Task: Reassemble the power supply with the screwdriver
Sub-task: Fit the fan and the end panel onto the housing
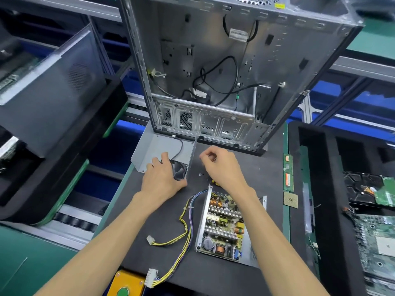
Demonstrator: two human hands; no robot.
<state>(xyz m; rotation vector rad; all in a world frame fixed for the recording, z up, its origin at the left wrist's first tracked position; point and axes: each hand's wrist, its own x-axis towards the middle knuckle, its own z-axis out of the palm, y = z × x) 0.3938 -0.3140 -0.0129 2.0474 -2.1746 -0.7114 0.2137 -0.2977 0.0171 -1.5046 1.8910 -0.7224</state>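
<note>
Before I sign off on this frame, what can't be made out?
- Head view: whether the right hand pinches a screw; its curled fingers hide it.
- Fan: partly covered by the left hand.
- Screwdriver: mostly hidden under the right wrist, if there at all.
- Specks on the mat: too small.

Both bare forearms reach forward, left hand [163, 178] spread palm down, right hand [222, 167] with fingers curled, fingertips pinched
</note>
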